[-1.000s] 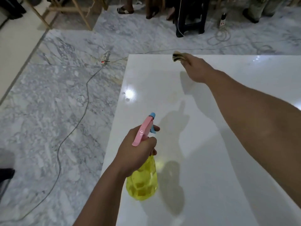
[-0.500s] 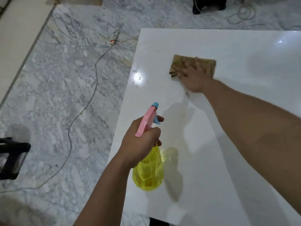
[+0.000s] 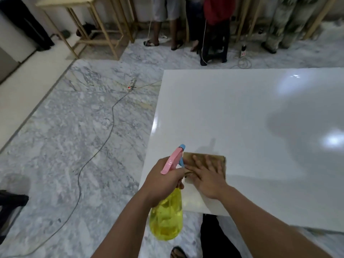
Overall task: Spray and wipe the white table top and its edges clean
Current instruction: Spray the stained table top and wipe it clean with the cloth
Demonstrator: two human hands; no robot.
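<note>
A flat, brown rectangular cloth (image 3: pixel 204 161) lies near the glossy white table top's (image 3: pixel 242 112) near-left corner, pressed under the right hand's (image 3: pixel 205 176) spread, straight fingers. The left hand (image 3: pixel 163 178) grips a translucent yellow spray bottle (image 3: pixel 166 218) by its neck, above veined grey marble floor (image 3: pixel 65 136).

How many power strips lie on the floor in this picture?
2: one power strip on the marble left of the white table, another by the black stool beyond. Others may be hidden.
</note>
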